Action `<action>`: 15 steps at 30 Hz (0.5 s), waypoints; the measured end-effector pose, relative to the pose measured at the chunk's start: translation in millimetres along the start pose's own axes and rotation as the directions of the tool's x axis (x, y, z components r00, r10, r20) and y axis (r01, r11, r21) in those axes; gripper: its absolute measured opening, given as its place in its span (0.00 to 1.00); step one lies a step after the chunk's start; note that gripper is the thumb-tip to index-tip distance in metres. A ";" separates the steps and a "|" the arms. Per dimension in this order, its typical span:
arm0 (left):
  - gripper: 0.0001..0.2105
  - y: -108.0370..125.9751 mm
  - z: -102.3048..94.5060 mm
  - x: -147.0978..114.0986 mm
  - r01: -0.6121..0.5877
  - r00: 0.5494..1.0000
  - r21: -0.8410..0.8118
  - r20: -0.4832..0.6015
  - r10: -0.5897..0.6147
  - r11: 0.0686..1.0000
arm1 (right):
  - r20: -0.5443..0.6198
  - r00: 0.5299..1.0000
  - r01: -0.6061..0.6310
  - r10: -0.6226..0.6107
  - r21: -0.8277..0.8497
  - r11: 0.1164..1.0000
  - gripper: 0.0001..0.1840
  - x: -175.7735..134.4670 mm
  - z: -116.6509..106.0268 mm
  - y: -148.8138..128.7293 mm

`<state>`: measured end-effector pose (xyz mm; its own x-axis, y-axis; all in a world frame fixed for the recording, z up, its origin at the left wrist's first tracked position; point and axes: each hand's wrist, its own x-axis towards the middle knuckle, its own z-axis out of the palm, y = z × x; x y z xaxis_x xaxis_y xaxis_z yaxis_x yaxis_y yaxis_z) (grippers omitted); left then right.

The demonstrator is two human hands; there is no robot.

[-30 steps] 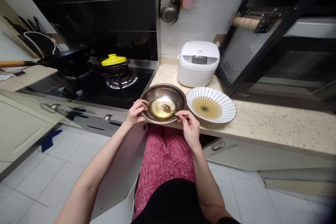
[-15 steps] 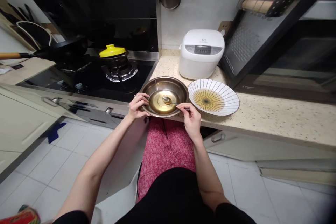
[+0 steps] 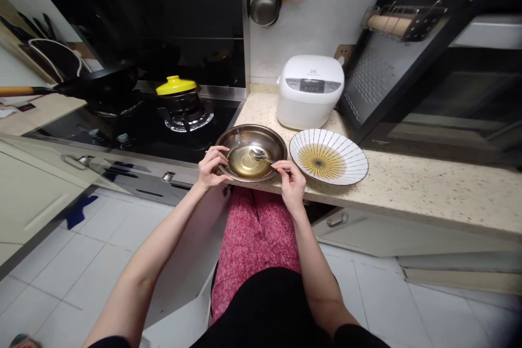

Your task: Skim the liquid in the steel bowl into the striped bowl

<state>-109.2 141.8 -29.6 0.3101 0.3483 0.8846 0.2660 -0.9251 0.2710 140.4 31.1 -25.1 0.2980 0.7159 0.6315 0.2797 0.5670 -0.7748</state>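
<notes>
A round metal basin stands at the counter's front edge, with yellowish liquid in its bottom. My left hand grips the basin's left rim, fingers over the edge and thumb below. Between the thumb and fingers of my right hand is the handle of a metal spoon; its bowl is over the liquid inside the basin, and I cannot tell how deep it dips. Just right of the basin lies a white plate with dark radiating lines, holding a yellow-brown liquid.
A white rice cooker stands behind the plate. On the stove at left are a small pot with a yellow lid and a dark wok. A ladle hangs on the wall. A dark oven-like appliance stands at right.
The spoon's bowl has shifted slightly and tilted within the basin, my right hand still on its handle. My left hand keeps its hold on the rim. The whole view has shifted a little.
</notes>
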 end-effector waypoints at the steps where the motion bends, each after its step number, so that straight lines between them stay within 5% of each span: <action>1: 0.32 0.2 0.1 0.6 0.013 1.000 0.009 0.005 -0.013 1.000 | -0.003 1.000 -0.005 0.005 0.001 1.000 0.10 0.2 0.8 1.2; 15: 0.32 4.0 0.0 4.2 -0.044 0.999 0.008 0.024 0.044 0.999 | 0.000 0.999 0.051 -0.051 -0.093 0.994 0.10 -5.7 -7.8 -6.9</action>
<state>-106.8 139.5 -24.8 0.3437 0.3111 0.8860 0.2594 -0.9383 0.2288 143.9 19.9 -23.1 0.2830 0.6860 0.6703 0.3780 0.5625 -0.7353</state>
